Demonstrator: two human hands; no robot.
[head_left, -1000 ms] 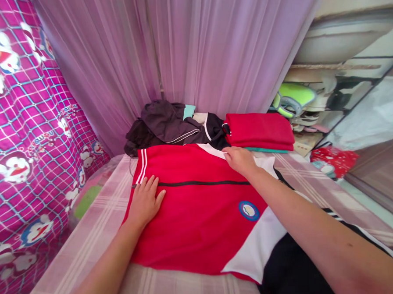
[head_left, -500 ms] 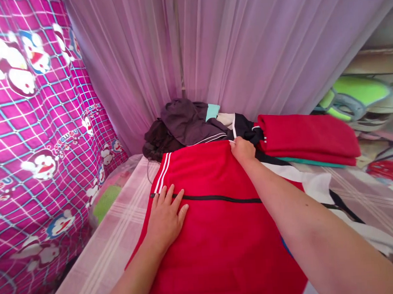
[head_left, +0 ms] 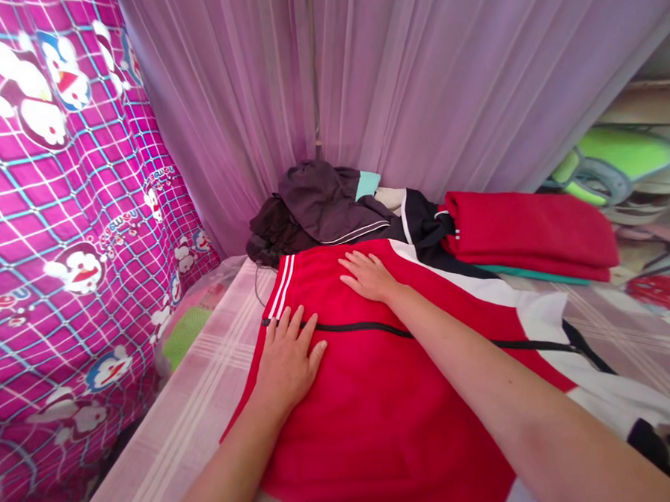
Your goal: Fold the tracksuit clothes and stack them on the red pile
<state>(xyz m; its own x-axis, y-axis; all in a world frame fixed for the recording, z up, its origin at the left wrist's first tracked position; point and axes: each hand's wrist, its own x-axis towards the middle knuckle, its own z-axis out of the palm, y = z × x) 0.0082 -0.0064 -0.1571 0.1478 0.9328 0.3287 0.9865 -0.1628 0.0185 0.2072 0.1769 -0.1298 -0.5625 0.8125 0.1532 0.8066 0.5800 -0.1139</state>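
Observation:
A red and white garment (head_left: 370, 399), with a black zip across it and two white stripes at its far left corner, is spread out in front of me. My left hand (head_left: 288, 362) lies flat on its left side, fingers spread over the zip line. Farther up, my right hand (head_left: 367, 275) rests palm down on the red cloth near the far edge, with its fingers apart. The white part (head_left: 545, 311) of the garment runs out to the right, partly behind my right forearm.
Dark crumpled clothes (head_left: 326, 203) lie at the back against a purple curtain (head_left: 237, 99). A folded red garment (head_left: 530, 233) sits at the back right. A pink patterned cloth (head_left: 75, 220) hangs on the left. Underneath is a pale checked sheet (head_left: 191, 408).
My right hand has let go of the garment's far edge and moved left onto the red cloth, laid flat. More of the white part shows. My left hand stays nearly in place.

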